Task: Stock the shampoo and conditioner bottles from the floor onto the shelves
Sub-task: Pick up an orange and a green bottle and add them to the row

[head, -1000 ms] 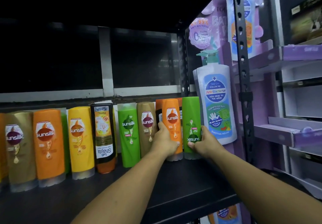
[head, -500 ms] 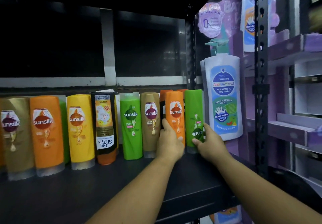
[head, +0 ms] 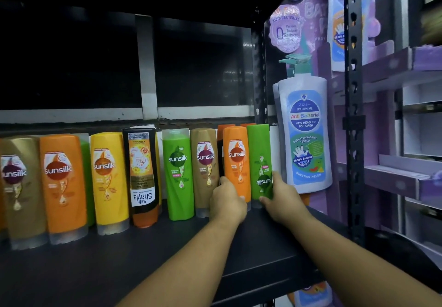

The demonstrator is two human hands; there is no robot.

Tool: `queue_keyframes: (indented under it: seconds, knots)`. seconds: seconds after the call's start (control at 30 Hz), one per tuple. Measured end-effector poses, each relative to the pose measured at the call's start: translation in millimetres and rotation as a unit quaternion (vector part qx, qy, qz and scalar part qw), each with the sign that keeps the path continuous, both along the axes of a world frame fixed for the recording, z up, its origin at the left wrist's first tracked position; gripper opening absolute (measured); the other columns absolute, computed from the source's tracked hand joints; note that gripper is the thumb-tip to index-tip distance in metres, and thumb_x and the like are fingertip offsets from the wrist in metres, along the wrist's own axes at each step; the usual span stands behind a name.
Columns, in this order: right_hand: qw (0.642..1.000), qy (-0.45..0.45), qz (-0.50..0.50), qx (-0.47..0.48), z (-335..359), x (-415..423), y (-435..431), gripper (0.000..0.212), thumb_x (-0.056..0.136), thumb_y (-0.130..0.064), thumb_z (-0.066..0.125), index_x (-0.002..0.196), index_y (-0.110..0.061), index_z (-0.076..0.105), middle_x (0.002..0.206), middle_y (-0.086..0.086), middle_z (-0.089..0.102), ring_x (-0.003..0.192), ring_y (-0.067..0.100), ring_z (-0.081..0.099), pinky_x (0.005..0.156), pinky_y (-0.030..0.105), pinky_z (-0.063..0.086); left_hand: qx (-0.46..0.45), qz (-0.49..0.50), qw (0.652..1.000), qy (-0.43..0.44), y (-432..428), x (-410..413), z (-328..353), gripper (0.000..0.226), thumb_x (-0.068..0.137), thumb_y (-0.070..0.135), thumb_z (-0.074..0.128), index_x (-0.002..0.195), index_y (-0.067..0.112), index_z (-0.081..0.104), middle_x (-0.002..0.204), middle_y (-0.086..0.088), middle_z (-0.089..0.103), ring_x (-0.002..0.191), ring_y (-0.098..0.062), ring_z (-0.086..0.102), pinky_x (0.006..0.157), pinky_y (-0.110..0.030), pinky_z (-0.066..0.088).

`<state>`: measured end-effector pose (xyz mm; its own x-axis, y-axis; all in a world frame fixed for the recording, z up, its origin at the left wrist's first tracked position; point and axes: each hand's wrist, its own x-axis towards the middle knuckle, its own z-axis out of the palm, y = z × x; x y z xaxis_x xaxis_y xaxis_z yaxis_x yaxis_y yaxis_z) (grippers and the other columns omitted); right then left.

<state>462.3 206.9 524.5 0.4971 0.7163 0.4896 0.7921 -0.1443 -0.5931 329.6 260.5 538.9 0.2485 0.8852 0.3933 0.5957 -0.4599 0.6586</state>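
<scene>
In the head view little has changed in the last second. The left hand (head: 227, 201) keeps its fingers curled round the lower part of the orange bottle (head: 236, 158), and the right hand (head: 282, 199) keeps its grip low on the dark green bottle (head: 259, 153), thumb on the side and fingers under the front. Both bottles stand where they stood, at the right end of the row on the black shelf (head: 143, 259); only the camera has come nearer and turned a little to the right. I judge that the two bottles are placed and are only being straightened, so the hands can soon let go. The dark green bottle is at 3 o'clock of the orange bottle and touches it, and its label reads upside down, so perhaps it must be turned. At 9 o'clock of the orange bottle is the brown bottle (head: 205, 163), with a dark edge between them that I cannot identify. Further toward 9 o'clock stand the light green bottle (head: 177, 170), the Safi Shayla bottle (head: 141, 170) and the yellow bottle (head: 107, 175). At 3 o'clock of the right hand, the white pump bottle (head: 305, 127) and the perforated post (head: 354, 139) leave no room for one more bottle on this side. The floor is not in view.
</scene>
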Motion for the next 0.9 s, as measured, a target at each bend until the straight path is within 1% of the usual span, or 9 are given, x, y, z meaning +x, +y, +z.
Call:
queue_keyframes:
  seconds: [0.13, 0.3, 0.43, 0.6, 0.77, 0.83, 0.9]
  knots:
    - [1.0, -0.016, -0.002, -0.003, -1, 1, 2, 0.053, 0.087, -0.025, 0.073, 0.127, -0.022, 0.039, 0.111, 0.008, 0.068, 0.102, 0.033, 0.065, 0.091, 0.045, 0.055, 0.007, 0.015, 1.0, 0.003, 1, -2, 1, 0.043, 0.096, 0.026, 0.072, 0.13, 0.01, 0.052, 0.132, -0.012, 0.061, 0.118, -0.033, 0.062, 0.095, -0.043, 0.054]
    - [1.0, -0.02, -0.004, -0.007, -2, 3, 4, 0.045, 0.09, -0.028, 0.071, 0.123, -0.022, 0.041, 0.111, 0.007, 0.067, 0.101, 0.031, 0.065, 0.089, 0.044, 0.055, 0.012, 0.028, 0.999, 0.025, 1, -4, 1, 0.039, 0.096, 0.031, 0.072, 0.126, 0.01, 0.059, 0.127, -0.012, 0.063, 0.113, -0.033, 0.063, 0.088, -0.04, 0.054]
    - [0.999, -0.028, -0.009, -0.013, -3, 5, 7, 0.042, 0.091, -0.03, 0.07, 0.123, -0.02, 0.045, 0.112, 0.007, 0.067, 0.102, 0.031, 0.064, 0.089, 0.042, 0.055, 0.027, 0.042, 0.998, 0.049, 0, -7, 3, 0.041, 0.096, 0.035, 0.071, 0.126, 0.008, 0.061, 0.127, -0.013, 0.063, 0.114, -0.032, 0.062, 0.084, -0.038, 0.05]
    - [0.999, -0.027, -0.011, -0.02, -3, 7, 9, 0.041, 0.091, -0.029, 0.07, 0.125, -0.019, 0.048, 0.114, 0.007, 0.068, 0.104, 0.03, 0.064, 0.089, 0.04, 0.054, 0.036, 0.046, 0.996, 0.063, 0, -9, 2, 0.043, 0.096, 0.037, 0.071, 0.126, 0.008, 0.059, 0.127, -0.014, 0.063, 0.116, -0.033, 0.061, 0.087, -0.04, 0.05]
    - [0.999, -0.031, -0.022, -0.024, -3, 7, 9, 0.039, 0.092, -0.032, 0.068, 0.124, -0.018, 0.05, 0.113, 0.008, 0.067, 0.105, 0.031, 0.064, 0.088, 0.038, 0.054, 0.053, 0.052, 0.995, 0.068, 2, -10, 1, 0.042, 0.095, 0.038, 0.072, 0.122, 0.008, 0.062, 0.123, -0.013, 0.063, 0.112, -0.033, 0.062, 0.083, -0.039, 0.05]
    - [0.997, -0.051, -0.04, -0.031, -3, 6, 9, 0.037, 0.092, -0.035, 0.067, 0.121, -0.016, 0.053, 0.112, 0.008, 0.068, 0.104, 0.031, 0.064, 0.086, 0.037, 0.053, 0.064, 0.061, 0.994, 0.072, 2, -12, 3, 0.042, 0.094, 0.039, 0.074, 0.12, 0.008, 0.063, 0.12, -0.012, 0.064, 0.11, -0.032, 0.063, 0.079, -0.036, 0.048]
    - [0.996, -0.063, -0.06, -0.034, -2, 5, 8, 0.032, 0.091, -0.035, 0.067, 0.114, -0.015, 0.056, 0.107, 0.008, 0.067, 0.101, 0.03, 0.064, 0.082, 0.036, 0.053, 0.078, 0.073, 0.991, 0.076, 2, -15, 4, 0.041, 0.092, 0.041, 0.075, 0.116, 0.009, 0.065, 0.116, -0.011, 0.065, 0.106, -0.031, 0.064, 0.077, -0.035, 0.048]
